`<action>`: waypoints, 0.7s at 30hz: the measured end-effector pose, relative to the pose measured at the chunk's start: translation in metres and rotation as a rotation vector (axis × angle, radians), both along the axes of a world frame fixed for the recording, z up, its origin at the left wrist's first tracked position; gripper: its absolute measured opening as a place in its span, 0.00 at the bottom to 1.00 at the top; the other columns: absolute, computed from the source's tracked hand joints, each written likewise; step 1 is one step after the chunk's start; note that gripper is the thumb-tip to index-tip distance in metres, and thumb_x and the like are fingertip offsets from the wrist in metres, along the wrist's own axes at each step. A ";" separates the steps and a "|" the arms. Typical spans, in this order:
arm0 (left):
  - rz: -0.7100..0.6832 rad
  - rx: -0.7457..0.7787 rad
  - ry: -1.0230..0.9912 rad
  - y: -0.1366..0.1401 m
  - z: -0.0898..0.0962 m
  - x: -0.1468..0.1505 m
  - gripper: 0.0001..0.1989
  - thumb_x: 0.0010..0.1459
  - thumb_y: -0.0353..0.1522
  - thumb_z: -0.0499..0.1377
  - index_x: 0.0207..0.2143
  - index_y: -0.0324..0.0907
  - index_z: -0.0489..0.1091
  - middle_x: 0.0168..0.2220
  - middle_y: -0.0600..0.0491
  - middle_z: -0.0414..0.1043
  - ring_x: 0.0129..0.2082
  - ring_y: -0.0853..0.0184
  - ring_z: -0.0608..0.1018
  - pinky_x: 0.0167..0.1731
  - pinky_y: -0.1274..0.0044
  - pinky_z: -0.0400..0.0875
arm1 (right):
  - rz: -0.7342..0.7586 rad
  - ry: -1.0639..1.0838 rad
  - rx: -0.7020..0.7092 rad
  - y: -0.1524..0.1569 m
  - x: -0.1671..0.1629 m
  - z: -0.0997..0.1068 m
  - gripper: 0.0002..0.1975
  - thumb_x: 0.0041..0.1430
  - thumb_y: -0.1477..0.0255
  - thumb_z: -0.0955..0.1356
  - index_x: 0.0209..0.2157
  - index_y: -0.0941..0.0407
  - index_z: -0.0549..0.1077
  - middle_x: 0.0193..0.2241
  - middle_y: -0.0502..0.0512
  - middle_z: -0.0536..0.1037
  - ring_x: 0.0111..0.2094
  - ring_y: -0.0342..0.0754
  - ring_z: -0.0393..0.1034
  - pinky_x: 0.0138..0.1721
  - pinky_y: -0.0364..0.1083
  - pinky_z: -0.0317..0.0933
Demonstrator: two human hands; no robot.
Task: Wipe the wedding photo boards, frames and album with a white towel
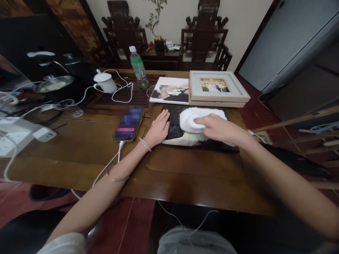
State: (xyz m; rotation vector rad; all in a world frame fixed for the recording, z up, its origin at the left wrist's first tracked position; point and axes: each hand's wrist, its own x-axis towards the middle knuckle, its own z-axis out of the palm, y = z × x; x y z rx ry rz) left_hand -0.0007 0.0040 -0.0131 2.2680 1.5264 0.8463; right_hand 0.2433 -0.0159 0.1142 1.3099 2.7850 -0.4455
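Note:
A dark photo panel [174, 121] with a pale area along its lower part lies flat on the wooden table [185, 173]. On its left end rests my left hand [160, 128], fingers stretched out and holding nothing. My right hand [215, 127] grips a white fluffy cloth [192, 118], which is pressed onto the panel's middle and right. The cloth and hand hide much of that side. Just left of my left hand is a phone [129, 123] with a lit screen and a white cable plugged in.
Behind the panel are a white-bordered photo print [171, 90] and a boxed picture frame [218, 88]. A green-labelled bottle [138, 67] and a lidded white cup [105, 82] stand farther left. White cables and a power strip [16, 137] occupy the left side.

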 end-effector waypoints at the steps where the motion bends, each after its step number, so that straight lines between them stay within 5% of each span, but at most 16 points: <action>1: -0.002 0.002 -0.016 0.000 0.000 0.000 0.25 0.66 0.33 0.45 0.63 0.34 0.60 0.68 0.39 0.53 0.70 0.57 0.54 0.66 0.58 0.51 | -0.031 -0.013 0.056 0.007 -0.006 -0.005 0.17 0.47 0.85 0.59 0.34 0.57 0.72 0.27 0.56 0.73 0.31 0.50 0.65 0.32 0.45 0.51; 6: -0.006 0.099 -0.267 -0.002 0.008 0.002 0.26 0.70 0.40 0.44 0.62 0.36 0.63 0.65 0.42 0.60 0.67 0.58 0.61 0.67 0.61 0.52 | -0.039 -0.050 0.212 0.014 -0.045 -0.032 0.27 0.51 0.86 0.58 0.50 0.59 0.72 0.44 0.69 0.76 0.52 0.62 0.65 0.45 0.54 0.57; 10: 0.033 0.186 -0.507 -0.004 0.016 0.002 0.30 0.71 0.47 0.38 0.61 0.40 0.66 0.64 0.46 0.63 0.65 0.60 0.64 0.67 0.64 0.54 | 0.173 -0.019 0.133 -0.001 -0.061 -0.036 0.27 0.50 0.88 0.58 0.49 0.57 0.74 0.48 0.67 0.75 0.61 0.63 0.57 0.55 0.63 0.53; 15: 0.036 0.167 -0.577 -0.002 0.012 0.002 0.34 0.70 0.50 0.35 0.60 0.40 0.66 0.63 0.46 0.65 0.65 0.59 0.65 0.66 0.62 0.56 | 0.348 0.029 -0.015 -0.031 -0.043 -0.018 0.24 0.47 0.89 0.59 0.40 0.56 0.75 0.42 0.61 0.77 0.50 0.55 0.68 0.52 0.53 0.57; 21: -0.046 0.087 -0.236 -0.008 0.013 0.007 0.28 0.69 0.46 0.46 0.62 0.39 0.62 0.66 0.42 0.59 0.68 0.56 0.60 0.66 0.59 0.52 | 0.139 -0.035 -0.156 -0.053 0.005 0.010 0.18 0.47 0.86 0.59 0.33 0.55 0.72 0.30 0.54 0.75 0.34 0.49 0.69 0.36 0.44 0.56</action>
